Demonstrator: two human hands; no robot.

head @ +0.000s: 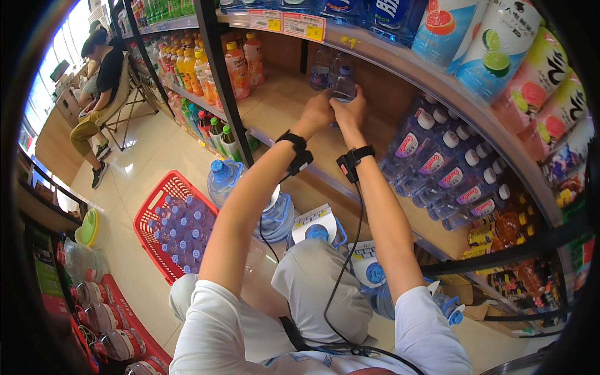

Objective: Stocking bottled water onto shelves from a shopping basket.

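Observation:
Inside the wooden shelf bay, my right hand (352, 110) is closed around a small clear plastic water bottle (345, 80) with a blue cap. My left hand (317, 112) is pressed close beside it, fingers curled. Its fingertips are hidden, so its grip on the bottle cannot be made out. Just behind, a second small water bottle (320, 70) stands upright on the shelf board (272, 105). Black straps with small devices circle both wrists, and cables run from them. By my left knee on the floor is a red plastic shopping basket (152, 243) filled with blue-capped water bottles (180, 232).
Large water jugs (276, 218) stand between my knees and the shelf. A black shelf post (220, 70) rises left of my arms, by orange drink bottles (236, 70). Rows of water bottles (438, 161) fill the right side. At far left a person (101, 79) sits in a folding chair.

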